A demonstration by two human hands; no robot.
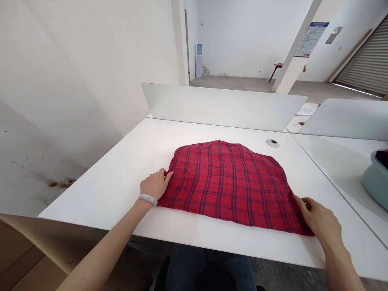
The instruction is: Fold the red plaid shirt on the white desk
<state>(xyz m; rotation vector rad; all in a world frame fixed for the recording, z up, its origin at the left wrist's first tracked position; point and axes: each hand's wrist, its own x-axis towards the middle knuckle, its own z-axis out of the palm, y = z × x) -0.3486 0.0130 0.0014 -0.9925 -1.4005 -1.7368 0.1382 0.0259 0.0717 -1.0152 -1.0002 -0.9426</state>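
Note:
A red cloth with dark blue plaid lines lies spread on the white desk, its far edge curved and its near edge close to the desk's front. At the cloth's left edge, my left hand pinches the fabric between thumb and fingers; a pale bangle circles that wrist. My right hand is closed on the right edge near the front corner, where the fabric is drawn into a slight fold. Whether the cloth is a garment cannot be told from here.
A pale divider panel stands along the desk's back edge. A round cable-hole cover sits behind the cloth. On the adjoining desk at right is a grey-green basin with dark contents. A cardboard box stands at lower left.

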